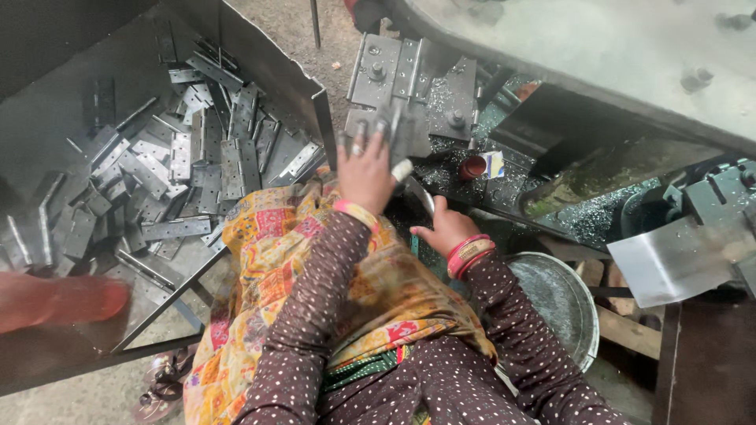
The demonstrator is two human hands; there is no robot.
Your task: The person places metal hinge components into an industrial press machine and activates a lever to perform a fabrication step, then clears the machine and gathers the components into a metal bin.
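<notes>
Dim, flat daylight from above; soft motion blur, smeared edges, pale glare top right.

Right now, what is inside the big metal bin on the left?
The metal bin holds a loose heap of grey steel hinges, lying flat and overlapping. Its floor beneath the heap is covered, and the near corner is hidden behind the patterned cloth.

Hinges [169, 169] in bin [260, 55] left; machine [409, 86] ahead (pan [563, 303] below right).

A dark metal bin [272, 59] holds loose grey hinges [177, 169].
</notes>
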